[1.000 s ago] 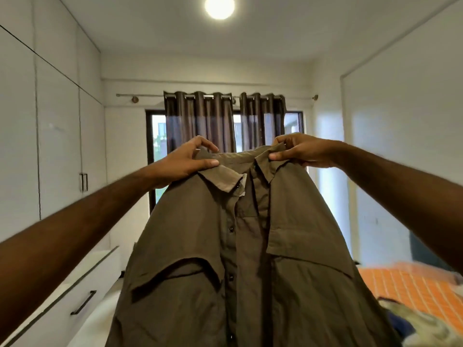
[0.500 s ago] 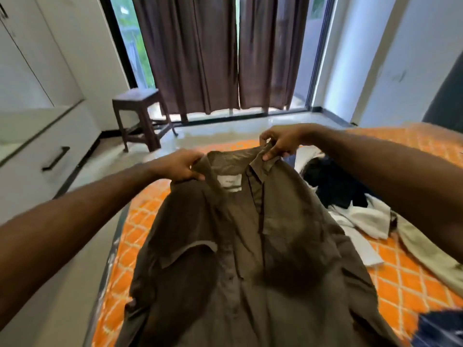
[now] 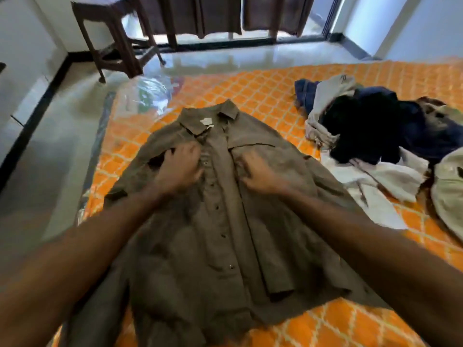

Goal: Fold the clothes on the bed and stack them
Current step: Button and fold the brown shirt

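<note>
An olive-brown button-up shirt (image 3: 225, 234) lies front side up on the orange patterned bed (image 3: 263, 91), collar pointing away from me. My left hand (image 3: 179, 166) rests on its left chest, fingers spread and a little blurred. My right hand (image 3: 260, 172) rests on its right chest just below the pocket flap, fingers relaxed. Neither hand grips the cloth. A heap of unfolded clothes (image 3: 370, 131), dark blue, black, white and beige, lies to the right of the shirt.
A dark wooden stool (image 3: 112, 38) stands on the glossy floor beyond the bed's far left corner. Brown curtains (image 3: 220, 16) hang at the window behind. Clear plastic wrap (image 3: 147, 96) covers the mattress's far left corner. The bed's left edge runs close to the shirt's sleeve.
The shirt went from hanging by its collar in the air to lying flat on the bed. Both hands let go of the collar and came down onto its chest.
</note>
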